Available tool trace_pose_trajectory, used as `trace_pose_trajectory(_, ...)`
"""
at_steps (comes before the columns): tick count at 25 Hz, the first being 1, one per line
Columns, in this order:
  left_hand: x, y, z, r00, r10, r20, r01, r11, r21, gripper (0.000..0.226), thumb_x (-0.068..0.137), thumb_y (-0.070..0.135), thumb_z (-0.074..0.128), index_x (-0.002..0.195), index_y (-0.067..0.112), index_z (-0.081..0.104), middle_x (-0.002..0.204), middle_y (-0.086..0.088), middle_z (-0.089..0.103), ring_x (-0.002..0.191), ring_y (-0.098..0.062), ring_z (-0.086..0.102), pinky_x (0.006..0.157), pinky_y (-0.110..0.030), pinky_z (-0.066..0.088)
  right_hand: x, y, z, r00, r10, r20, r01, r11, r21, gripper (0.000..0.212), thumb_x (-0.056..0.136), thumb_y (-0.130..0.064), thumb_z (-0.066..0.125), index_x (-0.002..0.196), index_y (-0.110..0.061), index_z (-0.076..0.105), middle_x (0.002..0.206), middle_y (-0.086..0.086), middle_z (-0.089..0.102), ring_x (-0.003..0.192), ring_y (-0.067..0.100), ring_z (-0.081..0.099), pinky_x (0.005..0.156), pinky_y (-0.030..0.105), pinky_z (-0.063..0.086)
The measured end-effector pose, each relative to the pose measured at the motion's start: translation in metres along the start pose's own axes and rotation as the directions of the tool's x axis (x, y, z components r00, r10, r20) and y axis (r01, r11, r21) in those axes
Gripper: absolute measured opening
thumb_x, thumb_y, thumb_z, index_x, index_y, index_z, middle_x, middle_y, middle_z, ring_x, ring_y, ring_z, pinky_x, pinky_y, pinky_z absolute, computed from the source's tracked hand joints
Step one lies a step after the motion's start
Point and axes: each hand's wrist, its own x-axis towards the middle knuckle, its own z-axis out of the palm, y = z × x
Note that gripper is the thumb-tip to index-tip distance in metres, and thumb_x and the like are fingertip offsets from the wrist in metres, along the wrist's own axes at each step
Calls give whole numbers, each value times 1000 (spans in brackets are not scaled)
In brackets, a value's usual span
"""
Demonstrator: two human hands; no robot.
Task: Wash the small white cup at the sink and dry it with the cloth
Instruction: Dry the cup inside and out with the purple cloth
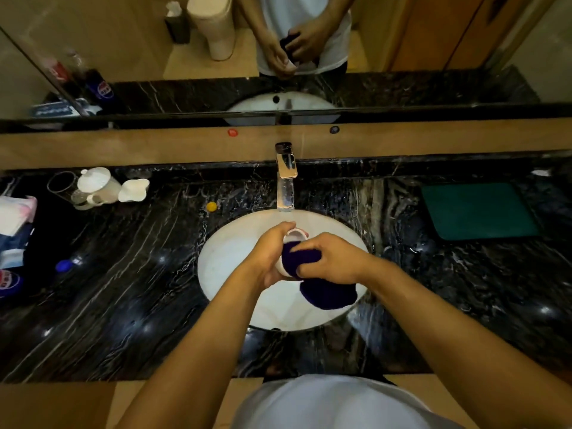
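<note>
Over the white oval sink my left hand grips the small white cup, which lies tilted with its mouth toward the faucet. My right hand presses a dark blue cloth against the cup's side. Part of the cloth hangs down below my right hand over the basin. Most of the cup is hidden by my fingers and the cloth. The chrome faucet stands just behind the sink, and no water stream is visible.
On the black marble counter at the left stand a white teapot, a glass and a white dish. A yellow cap lies near the faucet. A green mat lies at the right. Packets and bottles crowd the far left edge.
</note>
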Motion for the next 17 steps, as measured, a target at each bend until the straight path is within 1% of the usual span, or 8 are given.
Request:
trace_pose_trajectory(1, 1, -3, 5, 1000, -16, -8, 16, 1000, 12, 38, 92, 47, 53, 97, 16, 73, 79, -10, 76, 65, -27, 72, 57, -40, 59, 0, -2, -5, 999, 12, 46, -5, 989, -147, 3, 79, -29, 69, 78, -29, 72, 74, -2, 71, 65, 16, 66, 60, 36, 56)
trace_pose_trajectory(3, 4, -10, 14, 1000, -26, -12, 27, 999, 26, 39, 92, 46, 54, 106, 14, 72, 78, -11, 76, 69, -28, 71, 61, -42, 59, -1, -5, -8, 995, 56, 82, -16, 906, -424, 18, 77, -39, 67, 64, -29, 60, 65, -5, 61, 59, 17, 60, 53, 32, 46)
trace_pose_trajectory(4, 5, -11, 18, 1000, -23, -14, 23, 999, 28, 39, 92, 46, 54, 107, 14, 71, 78, -11, 75, 71, -29, 70, 62, -43, 58, 0, -5, -7, 996, 79, 50, -42, 857, -514, 22, 77, -42, 67, 64, -27, 57, 64, -5, 57, 59, 17, 57, 52, 30, 41)
trace_pose_trajectory(6, 6, -9, 23, 1000, -16, -22, 17, 999, 39, 39, 90, 49, 54, 103, 16, 71, 78, -10, 73, 74, -29, 68, 65, -43, 57, 1, -3, 0, 991, 89, -102, -132, 798, -588, 20, 79, -43, 66, 76, -23, 61, 69, -2, 53, 63, 23, 55, 55, 30, 37)
trace_pose_trajectory(9, 7, 1, 19, 997, -3, -71, 9, 997, 81, 40, 85, 52, 55, 101, 18, 70, 78, -8, 73, 75, -29, 67, 68, -43, 59, 2, 4, 19, 951, 75, -300, -224, 837, -499, 25, 81, -37, 65, 95, -17, 70, 82, 4, 59, 74, 29, 58, 62, 34, 42)
trace_pose_trajectory(12, 4, 4, 11, 997, -11, -82, 20, 993, 117, 40, 83, 52, 56, 103, 18, 68, 78, -7, 72, 75, -29, 67, 67, -42, 58, 0, 11, 32, 934, 15, -356, -126, 949, -289, 19, 79, -31, 65, 92, -18, 72, 87, 2, 62, 79, 27, 60, 67, 35, 47)
trace_pose_trajectory(15, 4, -3, 5, 998, -54, -36, 57, 994, 93, 36, 87, 50, 52, 89, 20, 70, 75, -5, 72, 74, -26, 67, 71, -41, 55, 0, 10, 40, 901, -29, -432, -29, 991, -127, 16, 78, -27, 66, 92, -22, 73, 83, -4, 57, 76, 20, 58, 64, 32, 45)
trace_pose_trajectory(17, 0, -5, 2, 998, -64, -25, 65, 997, 50, 34, 88, 49, 51, 83, 20, 68, 73, -5, 71, 69, -25, 66, 72, -40, 53, 1, 8, 38, 917, -46, -397, 37, 999, -31, 14, 78, -24, 66, 90, -25, 73, 83, -4, 58, 74, 17, 59, 63, 29, 46)
